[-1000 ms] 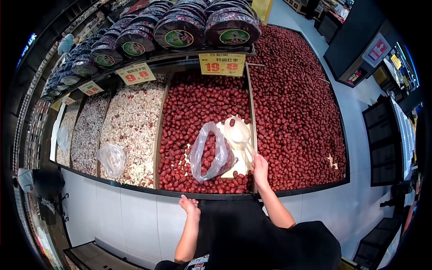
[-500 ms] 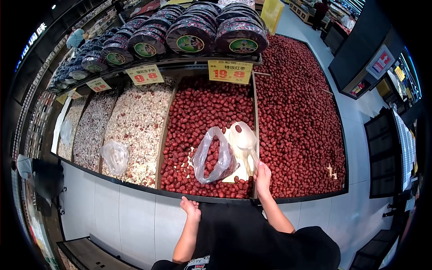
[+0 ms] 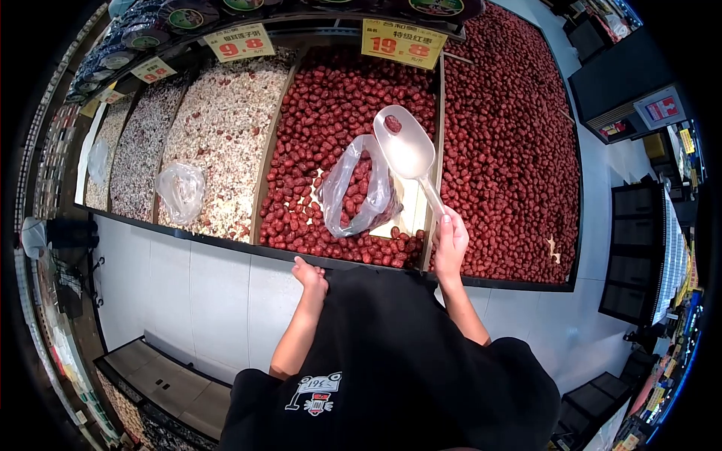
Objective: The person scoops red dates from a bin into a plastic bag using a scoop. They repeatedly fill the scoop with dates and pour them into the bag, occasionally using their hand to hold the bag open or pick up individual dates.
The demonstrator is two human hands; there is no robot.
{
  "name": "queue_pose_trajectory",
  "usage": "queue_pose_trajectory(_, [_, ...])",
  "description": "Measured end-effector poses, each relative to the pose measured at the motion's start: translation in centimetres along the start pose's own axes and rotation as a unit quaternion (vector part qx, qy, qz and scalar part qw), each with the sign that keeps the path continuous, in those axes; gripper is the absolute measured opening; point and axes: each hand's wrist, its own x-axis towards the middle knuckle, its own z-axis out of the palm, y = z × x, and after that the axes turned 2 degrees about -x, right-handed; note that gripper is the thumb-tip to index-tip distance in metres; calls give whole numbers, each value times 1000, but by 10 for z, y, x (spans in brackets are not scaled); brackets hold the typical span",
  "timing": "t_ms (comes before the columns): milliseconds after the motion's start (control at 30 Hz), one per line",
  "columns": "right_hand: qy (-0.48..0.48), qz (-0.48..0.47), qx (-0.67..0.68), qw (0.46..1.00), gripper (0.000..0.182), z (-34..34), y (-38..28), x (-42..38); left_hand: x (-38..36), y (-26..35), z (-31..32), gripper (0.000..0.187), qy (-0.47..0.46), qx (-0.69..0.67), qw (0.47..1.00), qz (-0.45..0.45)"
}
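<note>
My right hand (image 3: 450,242) is closed round the handle of a translucent white scoop (image 3: 412,156). One red date (image 3: 392,124) lies near the tip of the scoop, which is held over the right side of a bin of red dates (image 3: 331,98). Just left of the scoop, an open clear plastic bag (image 3: 344,188) with dates in it stands on the bin. My left hand (image 3: 310,276) is beside the bin's black front edge, its fingers loosely curled, with nothing visible in them.
Wooden dividers separate a larger heap of dates (image 3: 511,150) on the right from mixed grains (image 3: 218,128) on the left. Another plastic bag (image 3: 181,192) lies on the grains. Yellow price signs (image 3: 402,41) hang along the back, below a shelf of round wrapped packages (image 3: 184,16).
My right hand has raised the scoop off the bin, and the date in it has moved toward its tip. The view has tilted down. My left hand stays by the front edge.
</note>
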Motion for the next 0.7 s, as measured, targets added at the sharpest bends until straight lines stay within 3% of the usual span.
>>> queue_pose_trajectory(100, [-7,-7,-30,1000,31,-7,0,-14,3,0,-2,33,-3,5,1000,-2])
queue_pose_trajectory(300, [-5,-129,-205,970,33,-7,5,-29,3,-1,-3,34,-20,-5,1000,21])
queue_pose_trajectory(533, [-12,-245,-385,890,32,-12,1,-29,2,0,-5,35,-48,0,998,31])
queue_pose_trajectory(700, [-16,-306,-422,853,32,-12,-4,-24,-1,2,-2,34,-37,6,999,31])
